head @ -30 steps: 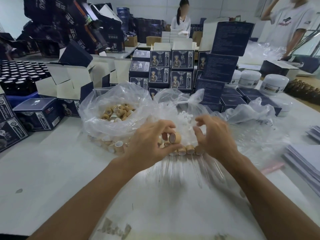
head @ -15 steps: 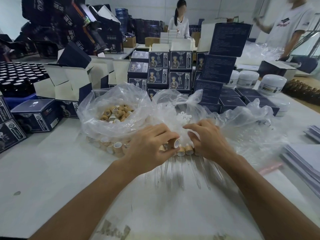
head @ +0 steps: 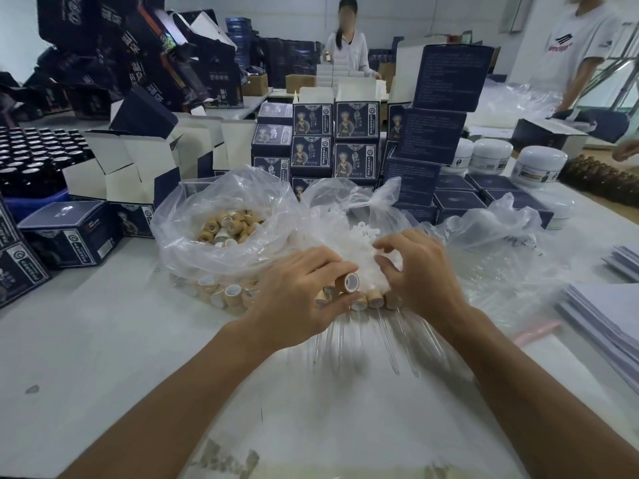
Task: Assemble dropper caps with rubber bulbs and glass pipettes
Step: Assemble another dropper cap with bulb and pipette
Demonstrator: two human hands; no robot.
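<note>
My left hand (head: 297, 292) grips a tan wood-look dropper cap (head: 348, 282) with a white lining, its open end facing me. My right hand (head: 420, 271) hovers with curled fingers over a clear bag of white rubber bulbs (head: 363, 233); whether a bulb sits in its fingertips is hidden. A row of assembled caps (head: 371, 299) with glass pipettes (head: 389, 344) lies on plastic sheet just below both hands. A clear bag of loose tan caps (head: 224, 226) stands to the left.
Stacked dark blue cartons (head: 345, 146) rise behind the bags. Open white-lined boxes (head: 128, 167) and dark bottles (head: 31, 157) sit at the left. White jars (head: 537, 165) and a paper stack (head: 608, 312) are at the right. Two people stand at the back.
My left hand has kept hold of the cap and lowered it toward the row of finished droppers. My right hand dropped, then reached back over the bulb bag.
</note>
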